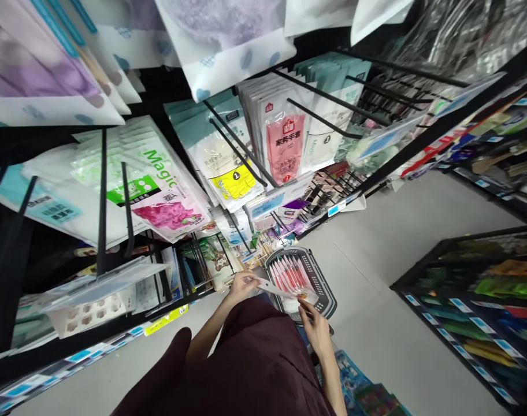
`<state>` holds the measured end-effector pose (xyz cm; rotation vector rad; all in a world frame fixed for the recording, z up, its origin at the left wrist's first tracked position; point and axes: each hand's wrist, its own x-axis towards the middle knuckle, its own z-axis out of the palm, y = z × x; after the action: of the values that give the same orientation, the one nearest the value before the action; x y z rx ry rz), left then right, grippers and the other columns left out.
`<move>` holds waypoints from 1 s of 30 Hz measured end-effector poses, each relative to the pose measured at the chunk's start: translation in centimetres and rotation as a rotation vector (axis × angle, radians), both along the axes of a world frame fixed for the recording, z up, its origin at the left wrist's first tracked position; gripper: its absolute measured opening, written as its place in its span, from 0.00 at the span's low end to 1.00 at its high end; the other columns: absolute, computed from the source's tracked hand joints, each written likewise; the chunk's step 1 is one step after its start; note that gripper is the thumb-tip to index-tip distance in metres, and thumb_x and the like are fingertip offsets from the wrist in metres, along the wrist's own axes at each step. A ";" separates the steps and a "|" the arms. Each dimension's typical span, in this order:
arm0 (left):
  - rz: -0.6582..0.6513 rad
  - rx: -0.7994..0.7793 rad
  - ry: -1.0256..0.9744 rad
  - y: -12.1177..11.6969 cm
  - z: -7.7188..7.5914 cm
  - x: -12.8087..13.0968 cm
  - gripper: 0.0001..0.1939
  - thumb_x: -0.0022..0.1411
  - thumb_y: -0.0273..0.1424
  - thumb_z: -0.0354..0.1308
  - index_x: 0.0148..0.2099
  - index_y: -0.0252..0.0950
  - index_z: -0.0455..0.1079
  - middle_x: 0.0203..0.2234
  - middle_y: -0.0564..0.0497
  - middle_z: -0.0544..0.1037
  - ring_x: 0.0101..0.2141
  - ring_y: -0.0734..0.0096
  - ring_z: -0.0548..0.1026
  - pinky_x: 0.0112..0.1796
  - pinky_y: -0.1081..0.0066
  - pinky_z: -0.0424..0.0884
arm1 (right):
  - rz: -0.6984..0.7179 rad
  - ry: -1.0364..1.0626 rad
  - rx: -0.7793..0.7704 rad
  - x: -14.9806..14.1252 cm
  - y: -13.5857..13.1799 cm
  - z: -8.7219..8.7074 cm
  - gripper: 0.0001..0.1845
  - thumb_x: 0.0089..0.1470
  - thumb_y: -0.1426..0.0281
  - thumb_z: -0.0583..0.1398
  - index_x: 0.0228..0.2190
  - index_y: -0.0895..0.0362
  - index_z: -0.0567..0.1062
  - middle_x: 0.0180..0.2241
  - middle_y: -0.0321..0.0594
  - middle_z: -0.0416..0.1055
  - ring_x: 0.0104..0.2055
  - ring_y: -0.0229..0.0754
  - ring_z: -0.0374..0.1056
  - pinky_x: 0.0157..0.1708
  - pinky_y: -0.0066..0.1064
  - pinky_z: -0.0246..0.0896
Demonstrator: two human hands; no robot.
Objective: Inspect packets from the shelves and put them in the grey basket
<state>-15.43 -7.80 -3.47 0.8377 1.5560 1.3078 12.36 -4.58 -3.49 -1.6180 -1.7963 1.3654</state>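
My left hand [242,284] and my right hand [314,328] both pinch one flat packet [281,290], white with red at its right end, held level between them. It hangs just above a dark shopping basket [328,294] on the floor. Inside the basket lie several packets with red and white stripes [289,271]. My left fingers close on the packet's left end, my right fingers on its right end. My dark maroon clothing fills the lower middle of the view.
Hooks on the left shelving carry glove packs: a pink pair [285,144], a yellow pair [233,182], a "Magic" pack [159,173]. Price rails edge the shelves. Another stocked shelf [475,300] stands right across a grey floor aisle [397,242]. Colourful packs lie by my feet [363,393].
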 end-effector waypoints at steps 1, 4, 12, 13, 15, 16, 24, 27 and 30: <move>0.032 -0.014 0.042 -1.0 -0.3 -0.7 0.15 0.48 0.41 0.68 0.28 0.33 0.78 0.25 0.47 0.76 0.29 0.67 0.73 0.33 0.70 0.68 | 0.024 -0.005 -0.008 0.1 0.0 -0.2 0.23 0.54 0.54 0.57 0.45 0.53 0.77 0.47 0.45 0.76 0.45 0.53 0.74 0.49 0.43 0.66; 0.171 -0.058 0.112 -4.2 -1.6 -3.0 0.14 0.49 0.39 0.67 0.29 0.32 0.79 0.27 0.46 0.77 0.31 0.65 0.74 0.34 0.69 0.69 | 0.089 -0.020 -0.038 0.4 0.1 -1.0 0.24 0.56 0.54 0.55 0.46 0.55 0.76 0.46 0.46 0.76 0.43 0.52 0.75 0.46 0.41 0.68; 0.508 -0.160 0.125 -10.1 -3.5 -8.3 0.17 0.47 0.41 0.68 0.33 0.31 0.78 0.28 0.47 0.78 0.29 0.65 0.75 0.32 0.67 0.72 | 0.189 -0.038 -0.058 0.4 0.3 -2.6 0.23 0.58 0.54 0.52 0.45 0.55 0.75 0.45 0.46 0.77 0.42 0.51 0.75 0.44 0.41 0.69; 0.523 -0.141 0.130 -10.4 -3.3 -8.7 0.17 0.47 0.41 0.68 0.32 0.31 0.78 0.27 0.47 0.78 0.30 0.66 0.74 0.32 0.69 0.72 | 0.198 -0.032 -0.056 0.3 0.3 -2.7 0.23 0.59 0.54 0.52 0.45 0.55 0.75 0.45 0.47 0.76 0.42 0.51 0.75 0.45 0.41 0.69; 0.558 -0.095 0.140 -10.7 -2.9 -9.4 0.15 0.46 0.39 0.68 0.31 0.32 0.77 0.27 0.49 0.76 0.30 0.69 0.73 0.32 0.72 0.70 | 0.214 -0.024 -0.050 0.2 0.1 -2.9 0.23 0.59 0.54 0.52 0.45 0.55 0.74 0.46 0.47 0.76 0.44 0.51 0.74 0.46 0.41 0.68; 0.577 -0.074 0.142 -10.8 -2.7 -9.7 0.15 0.45 0.39 0.69 0.30 0.32 0.77 0.28 0.50 0.75 0.30 0.70 0.72 0.31 0.73 0.69 | 0.221 -0.024 -0.050 0.1 0.1 -2.9 0.23 0.59 0.54 0.52 0.45 0.56 0.74 0.46 0.47 0.76 0.44 0.51 0.74 0.47 0.41 0.68; 0.710 -0.023 0.143 -10.0 -1.9 -10.5 0.14 0.52 0.40 0.65 0.31 0.32 0.76 0.23 0.54 0.70 0.25 0.77 0.67 0.25 0.78 0.63 | 0.232 -0.041 -0.057 0.0 -0.6 -2.7 0.23 0.59 0.54 0.51 0.44 0.55 0.75 0.45 0.47 0.77 0.47 0.52 0.73 0.49 0.42 0.65; 0.776 -0.018 0.098 -9.6 -1.8 -10.8 0.15 0.50 0.40 0.67 0.33 0.31 0.77 0.23 0.54 0.73 0.25 0.76 0.69 0.27 0.77 0.66 | 0.230 -0.046 -0.056 0.1 -0.6 -2.6 0.22 0.59 0.54 0.51 0.44 0.55 0.75 0.45 0.47 0.77 0.47 0.53 0.72 0.49 0.42 0.65; 0.829 -0.020 0.070 -9.2 -1.9 -11.0 0.18 0.48 0.41 0.68 0.35 0.31 0.77 0.25 0.51 0.76 0.26 0.73 0.72 0.28 0.75 0.69 | 0.222 -0.047 -0.059 0.2 -0.6 -2.8 0.23 0.59 0.54 0.51 0.44 0.55 0.75 0.45 0.47 0.77 0.48 0.53 0.72 0.50 0.42 0.65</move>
<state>-26.42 -16.99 -5.41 0.1980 2.0689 1.8329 12.56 -5.22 -6.26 -1.5280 -2.0317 1.4996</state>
